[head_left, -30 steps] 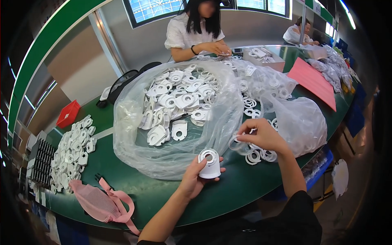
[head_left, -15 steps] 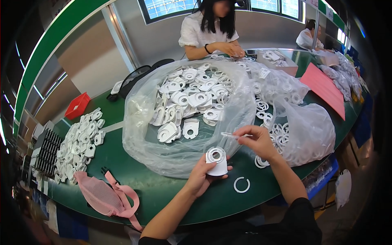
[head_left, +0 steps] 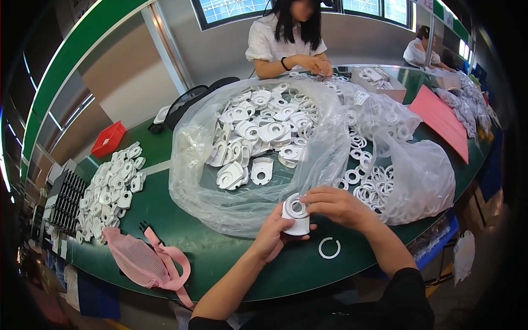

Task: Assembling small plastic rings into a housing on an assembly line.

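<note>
My left hand point(head_left: 269, 237) is closed round a white plastic housing point(head_left: 297, 226), which has a round opening near its top. At that opening my right hand point(head_left: 342, 208) pinches a thin white ring point(head_left: 297, 205) against the housing's face; its fingertips partly hide the ring. Just right of the housing, a white split ring point(head_left: 329, 248) with a gap lies flat on the green table point(head_left: 231, 275). Beyond my hands a large clear plastic bag point(head_left: 190, 181) lies spread open, with a heap of similar white housings point(head_left: 269, 132) in it.
More housings point(head_left: 113, 184) are piled at left, near black stacked trays point(head_left: 63, 201) and a red bin point(head_left: 108, 138). A pink mesh bag point(head_left: 137, 261) lies at the near left. Loose rings point(head_left: 377, 187) spill from a clear bag point(head_left: 423, 181) at right. A co-worker point(head_left: 289, 49) works opposite.
My right hand has moved left and down, bringing the thin ring from beside the housing onto its round opening. My left hand still holds the housing.
</note>
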